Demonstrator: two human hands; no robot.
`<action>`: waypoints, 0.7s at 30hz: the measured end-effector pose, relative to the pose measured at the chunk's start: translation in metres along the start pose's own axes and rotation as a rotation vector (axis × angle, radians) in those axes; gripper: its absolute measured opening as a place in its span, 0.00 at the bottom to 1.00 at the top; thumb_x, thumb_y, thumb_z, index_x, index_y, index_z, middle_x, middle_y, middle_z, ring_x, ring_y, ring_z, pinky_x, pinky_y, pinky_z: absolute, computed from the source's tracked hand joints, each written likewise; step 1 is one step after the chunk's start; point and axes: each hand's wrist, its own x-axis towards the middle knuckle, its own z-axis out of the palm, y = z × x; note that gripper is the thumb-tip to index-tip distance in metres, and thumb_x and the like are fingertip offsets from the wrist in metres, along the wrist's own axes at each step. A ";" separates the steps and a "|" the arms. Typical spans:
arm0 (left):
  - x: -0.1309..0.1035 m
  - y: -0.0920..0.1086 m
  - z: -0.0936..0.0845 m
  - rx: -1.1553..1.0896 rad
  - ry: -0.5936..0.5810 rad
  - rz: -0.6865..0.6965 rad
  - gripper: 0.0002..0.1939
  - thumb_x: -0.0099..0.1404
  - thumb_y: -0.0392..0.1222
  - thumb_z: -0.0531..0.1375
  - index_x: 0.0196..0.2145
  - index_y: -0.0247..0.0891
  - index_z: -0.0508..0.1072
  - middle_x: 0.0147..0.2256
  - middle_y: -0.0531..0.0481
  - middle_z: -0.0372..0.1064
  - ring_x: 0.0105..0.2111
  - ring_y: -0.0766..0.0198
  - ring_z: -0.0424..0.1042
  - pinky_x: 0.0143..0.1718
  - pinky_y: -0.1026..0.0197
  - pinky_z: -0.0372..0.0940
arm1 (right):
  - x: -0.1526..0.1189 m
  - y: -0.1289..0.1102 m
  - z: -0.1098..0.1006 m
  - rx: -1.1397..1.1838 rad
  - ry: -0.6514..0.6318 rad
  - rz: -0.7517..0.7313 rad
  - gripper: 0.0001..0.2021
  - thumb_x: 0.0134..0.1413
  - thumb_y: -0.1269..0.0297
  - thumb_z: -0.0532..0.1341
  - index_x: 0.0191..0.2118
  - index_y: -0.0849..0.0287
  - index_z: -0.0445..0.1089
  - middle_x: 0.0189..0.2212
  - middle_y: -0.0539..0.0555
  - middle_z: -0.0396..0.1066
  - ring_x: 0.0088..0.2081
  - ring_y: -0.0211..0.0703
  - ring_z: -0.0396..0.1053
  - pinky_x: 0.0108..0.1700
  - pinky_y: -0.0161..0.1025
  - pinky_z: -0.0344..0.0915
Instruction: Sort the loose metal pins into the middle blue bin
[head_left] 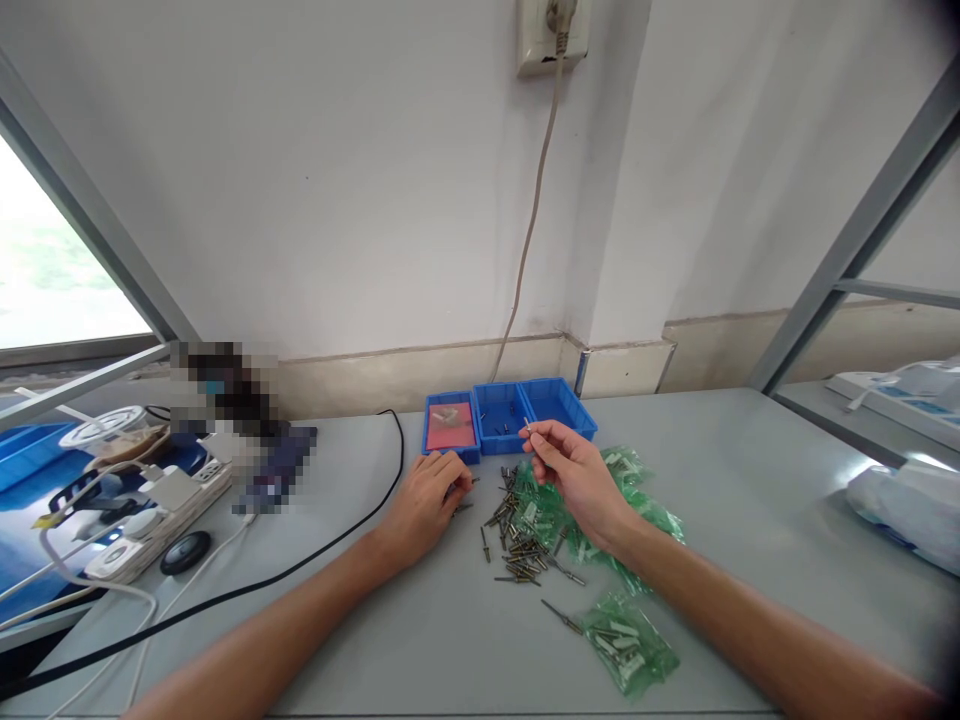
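Observation:
My right hand [574, 470] is raised in front of the blue bins, thumb and fingertips pinching a small slim metal pin [527, 428]. On the table to its left, my left hand [421, 503] has its fingers curled, with metal pins [463, 508] poking out from beneath them; how many it holds is hidden. Between the hands lies a loose pile of metal pins [519, 545] with thicker collars. Green plastic bags [649, 510] lie partly under my right hand and forearm. Nearer the front edge rests another green bag [630, 645] with pins inside.
Behind the hands stand blue bins: a left one [429, 425] with a pink sheet and small bag, a middle one [499, 447] with a few pins, and a right one [559, 400]. A black cable [330, 550] crosses the table's left. A power strip [124, 560] stands far left.

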 end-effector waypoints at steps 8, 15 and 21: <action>-0.001 0.000 -0.001 -0.001 -0.005 -0.015 0.11 0.75 0.28 0.54 0.35 0.40 0.64 0.36 0.51 0.69 0.39 0.59 0.66 0.43 0.56 0.57 | -0.006 0.003 0.001 -0.371 0.011 -0.234 0.12 0.66 0.50 0.63 0.42 0.53 0.74 0.36 0.53 0.74 0.32 0.45 0.67 0.36 0.42 0.66; -0.001 0.000 0.000 0.001 -0.014 -0.016 0.09 0.75 0.30 0.55 0.36 0.40 0.65 0.37 0.51 0.70 0.39 0.58 0.67 0.44 0.55 0.58 | -0.007 0.003 0.003 -0.225 -0.075 -0.179 0.17 0.68 0.45 0.60 0.43 0.54 0.74 0.33 0.53 0.73 0.28 0.41 0.66 0.31 0.40 0.65; 0.000 0.000 -0.001 0.015 -0.036 0.002 0.09 0.76 0.31 0.55 0.37 0.41 0.69 0.38 0.50 0.72 0.40 0.57 0.68 0.44 0.54 0.58 | -0.005 -0.004 0.004 0.010 -0.120 -0.008 0.20 0.61 0.41 0.66 0.40 0.55 0.74 0.29 0.49 0.67 0.26 0.37 0.62 0.30 0.37 0.63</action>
